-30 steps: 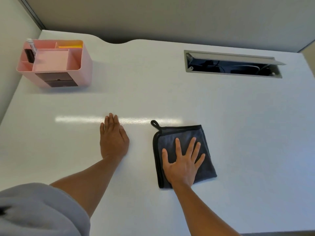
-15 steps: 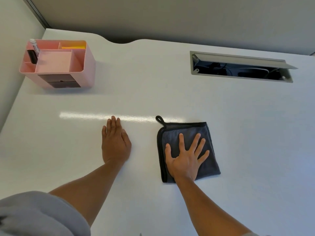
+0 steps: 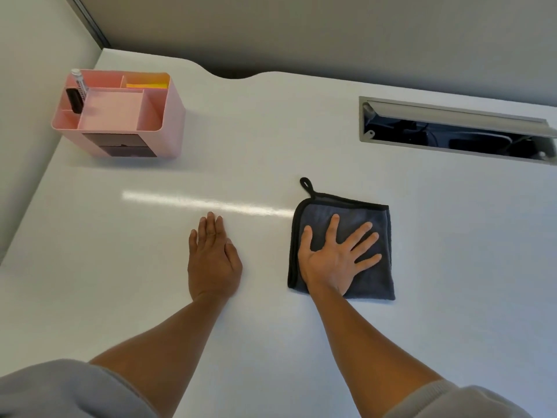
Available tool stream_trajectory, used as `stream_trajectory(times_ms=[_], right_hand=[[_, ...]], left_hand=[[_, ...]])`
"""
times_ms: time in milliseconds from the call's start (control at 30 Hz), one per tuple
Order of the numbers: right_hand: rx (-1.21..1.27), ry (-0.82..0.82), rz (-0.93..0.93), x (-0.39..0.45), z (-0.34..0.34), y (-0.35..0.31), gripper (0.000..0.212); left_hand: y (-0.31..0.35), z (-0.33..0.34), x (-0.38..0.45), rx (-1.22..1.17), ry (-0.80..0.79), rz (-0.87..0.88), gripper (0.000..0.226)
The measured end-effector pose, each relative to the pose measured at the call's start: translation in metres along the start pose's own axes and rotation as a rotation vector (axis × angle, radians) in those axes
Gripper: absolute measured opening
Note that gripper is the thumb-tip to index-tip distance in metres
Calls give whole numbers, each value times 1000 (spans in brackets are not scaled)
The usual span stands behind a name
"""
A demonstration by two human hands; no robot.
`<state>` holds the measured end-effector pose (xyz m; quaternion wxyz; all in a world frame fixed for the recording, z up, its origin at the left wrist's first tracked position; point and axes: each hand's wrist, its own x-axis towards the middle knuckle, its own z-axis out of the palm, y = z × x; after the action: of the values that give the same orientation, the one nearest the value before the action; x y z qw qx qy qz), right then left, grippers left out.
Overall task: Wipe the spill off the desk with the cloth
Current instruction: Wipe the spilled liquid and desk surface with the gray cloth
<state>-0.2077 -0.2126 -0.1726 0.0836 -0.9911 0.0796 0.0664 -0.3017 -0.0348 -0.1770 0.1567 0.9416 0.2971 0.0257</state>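
A dark grey cloth (image 3: 376, 282) with black trim and a hanging loop lies folded flat on the white desk (image 3: 286, 131), right of centre. My right hand (image 3: 334, 260) presses flat on it, fingers spread, palm over the cloth's near left part. My left hand (image 3: 214, 260) rests palm down on the bare desk to the left of the cloth, fingers together, holding nothing. I can make out no spill on the desk; only a bright stripe of reflected light runs between the hands' fingertips.
A pink desk organiser (image 3: 120, 116) holding a marker and yellow notes stands at the far left. An open cable slot (image 3: 452, 137) with a raised grey lid is set in the desk at the far right. Walls close the back and left.
My right hand has slid the cloth away from me, from slightly nearer than my left hand to level with it, and turned it a little clockwise. The left hand stays planted.
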Motion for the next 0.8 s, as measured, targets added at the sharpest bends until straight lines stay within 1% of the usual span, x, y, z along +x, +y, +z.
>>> stream_trajectory(times_ms=[67, 167, 300, 567, 667, 800], right_hand=[[2, -7, -5, 1, 2, -12, 78], [-4, -17, -67, 3, 4, -33, 78], [-38, -33, -194, 4, 8, -62, 78], [-45, -34, -412, -2, 19, -117, 78], [-39, -29, -451, -3, 21, -126, 78], [-24, -29, -472, 0, 21, -121, 78]], left_hand=[[3, 0, -2, 0, -4, 2, 60], [5, -2, 0, 0, -8, 9, 61], [4, -4, 1, 0, -18, 5, 58], [-2, -7, 2, 36, -42, -9, 60], [-4, -7, 4, 35, -43, -7, 60], [-4, -6, 2, 30, -41, -10, 60]])
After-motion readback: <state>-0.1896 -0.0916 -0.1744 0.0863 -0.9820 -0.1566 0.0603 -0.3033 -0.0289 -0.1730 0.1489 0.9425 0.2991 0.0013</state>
